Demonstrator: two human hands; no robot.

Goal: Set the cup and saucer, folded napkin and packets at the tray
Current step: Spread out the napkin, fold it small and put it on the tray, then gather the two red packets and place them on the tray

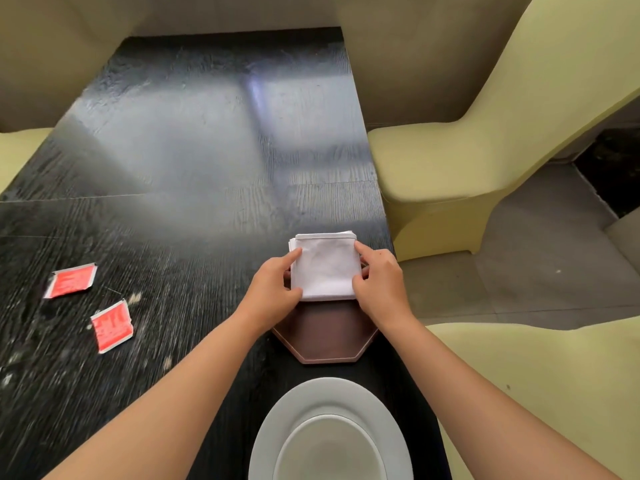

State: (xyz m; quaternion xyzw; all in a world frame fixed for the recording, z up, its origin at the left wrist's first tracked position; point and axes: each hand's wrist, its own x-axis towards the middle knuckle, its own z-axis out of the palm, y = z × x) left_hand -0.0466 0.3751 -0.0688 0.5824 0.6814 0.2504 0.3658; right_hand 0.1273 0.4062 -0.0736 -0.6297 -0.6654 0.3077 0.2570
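— While both hands are on the folded napkin (pixel 325 268), which one does the gripping?
— Both. The left hand (pixel 273 292) pinches its left edge with thumb and curled fingers, and the right hand (pixel 379 287) pinches the right edge the same way, forefinger laid on the top corner.
— Where is the napkin relative to the tray (pixel 325 336)?
— Over the tray's far end, reaching past it; whether it rests there or is lifted, I cannot tell. The tray is a brown octagon on the dark table (pixel 194 150).
— And the packets?
— Two red ones, well left of the tray: the farther packet (pixel 71 280) and the nearer packet (pixel 112 326), apart from each other.
— The cup and saucer?
— A white saucer (pixel 330 407) lies just on the near side of the tray, with the cup (pixel 329 448) standing in it.
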